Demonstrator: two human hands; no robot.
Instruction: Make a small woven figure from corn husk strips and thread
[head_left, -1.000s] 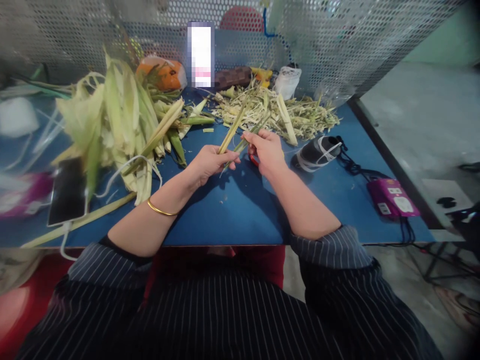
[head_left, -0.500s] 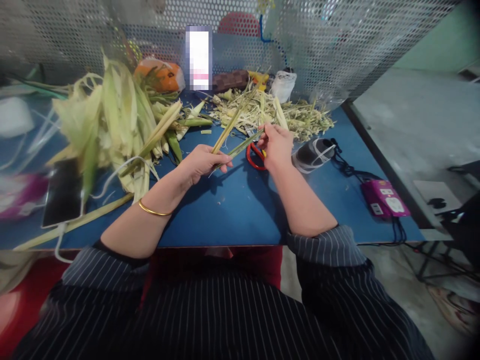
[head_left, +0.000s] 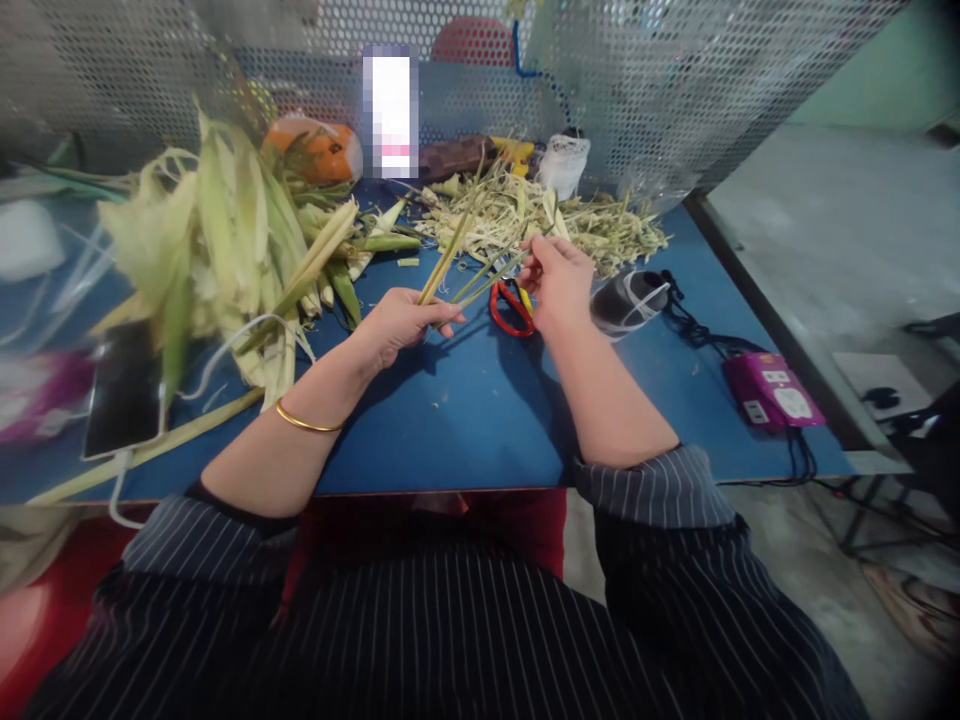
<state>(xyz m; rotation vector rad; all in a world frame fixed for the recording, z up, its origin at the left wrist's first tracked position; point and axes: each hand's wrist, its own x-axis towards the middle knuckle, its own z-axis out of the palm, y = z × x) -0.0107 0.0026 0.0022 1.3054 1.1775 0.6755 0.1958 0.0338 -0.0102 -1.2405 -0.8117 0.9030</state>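
Note:
My left hand [head_left: 409,325] is closed, thumb over fingers, on a few narrow corn husk strips. One pale yellow strip [head_left: 448,255] stands up out of its grip toward the back. Green husk strands [head_left: 484,281] run from the left thumb across to my right hand [head_left: 561,280], whose fingers are pinched around their far ends. Just below that hand lie red-handled scissors [head_left: 511,310], partly covered by the fingers. Beyond both hands spreads a pile of shredded husk [head_left: 615,230]. A bunch of broad whole corn husks [head_left: 232,220] lies to the left.
On the blue table [head_left: 442,430], a dark phone [head_left: 126,390] with a white cable lies at left. A dark cylinder wrapped in white cord [head_left: 628,303] and a purple power box [head_left: 772,392] are at right. An orange bag [head_left: 311,150] sits by the perforated metal screen [head_left: 600,100].
My right hand has shifted slightly right. The green husk between the hands, which looked like one strip, now shows as two separated strands. My left hand stays almost in place.

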